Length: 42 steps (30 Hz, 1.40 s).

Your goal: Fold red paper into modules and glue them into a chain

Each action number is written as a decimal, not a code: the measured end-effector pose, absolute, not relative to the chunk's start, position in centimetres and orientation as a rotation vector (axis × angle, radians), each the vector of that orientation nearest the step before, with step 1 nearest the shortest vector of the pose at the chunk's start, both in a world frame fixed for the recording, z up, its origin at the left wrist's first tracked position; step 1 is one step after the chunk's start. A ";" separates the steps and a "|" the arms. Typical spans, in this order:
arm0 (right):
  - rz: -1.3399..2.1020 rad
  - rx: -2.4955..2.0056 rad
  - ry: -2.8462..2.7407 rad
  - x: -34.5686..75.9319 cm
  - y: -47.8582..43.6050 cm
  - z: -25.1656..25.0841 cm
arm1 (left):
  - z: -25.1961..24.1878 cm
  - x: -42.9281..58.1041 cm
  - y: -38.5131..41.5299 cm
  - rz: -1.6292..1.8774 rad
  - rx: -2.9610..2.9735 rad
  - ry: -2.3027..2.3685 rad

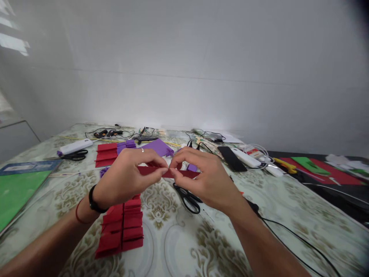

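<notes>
- Head view: two bare hands meet over a patterned tablecloth (pixel 158 238), working a red strip (pixel 147 170); the black scissors (pixel 190 201) lying below the right hand serve as the landmark for places here.
- The red strip is held just beyond the scissors as seen from the wearer, running crosswise, its ends partly hidden by the fingers.
- The left hand (pixel 122 179), beyond and to the left of the scissors, pinches the strip between thumb and forefinger.
- The right hand (pixel 206 173), above the scissors' handles, pinches the same strip thumb to forefinger, its tips touching or nearly touching the left ones.
- With the grips this close, small movements of the fingertips should give the best control; equal tension from both sides would hold the strip straight, and a hard pull might tear it if it is paper.
- Matching the edges before pressing would give a cleaner line; whether a crease is there already cannot be told.
- Left of the scissors and nearer the wearer lie red folded pieces (pixel 133 223); beyond the scissors, leftward, is a purple sheet (pixel 157 148).
</notes>
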State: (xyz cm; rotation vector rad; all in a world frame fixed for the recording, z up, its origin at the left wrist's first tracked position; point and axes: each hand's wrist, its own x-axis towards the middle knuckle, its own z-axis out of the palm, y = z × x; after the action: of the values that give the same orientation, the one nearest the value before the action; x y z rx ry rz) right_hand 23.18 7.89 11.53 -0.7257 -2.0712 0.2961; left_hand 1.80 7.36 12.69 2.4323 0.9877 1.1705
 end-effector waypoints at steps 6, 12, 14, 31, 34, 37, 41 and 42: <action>0.233 -0.677 -2.114 22.8 7.3 11.5 | 12.9 2.2 6.6 1.187 2.506 0.981; 0.171 -0.637 -2.126 22.9 6.9 12.0 | 13.5 1.7 6.2 1.133 2.528 0.986; 0.161 -0.636 -2.121 23.2 6.9 12.2 | 13.8 1.1 6.3 1.116 2.543 1.013; 0.212 -0.664 -2.085 23.0 7.6 11.7 | 14.7 -0.5 6.8 1.153 2.586 1.034; 0.256 -0.630 -2.086 22.3 7.3 11.3 | 14.0 0.5 6.8 1.060 2.632 0.901; 0.296 -0.622 -2.085 22.1 7.0 11.2 | 13.9 0.4 6.7 1.015 2.657 0.873; 0.301 -0.621 -2.078 22.4 6.9 11.5 | 14.4 -0.5 6.7 1.052 2.700 0.860; 0.294 -0.629 -2.074 22.6 7.0 11.6 | 14.6 -0.9 6.8 1.069 2.694 0.879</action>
State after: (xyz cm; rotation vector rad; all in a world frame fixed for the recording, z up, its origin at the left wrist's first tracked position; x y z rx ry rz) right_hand 22.60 6.98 11.63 -0.6294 -2.0737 0.2938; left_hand -0.88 6.76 14.57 2.6940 0.8790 1.0694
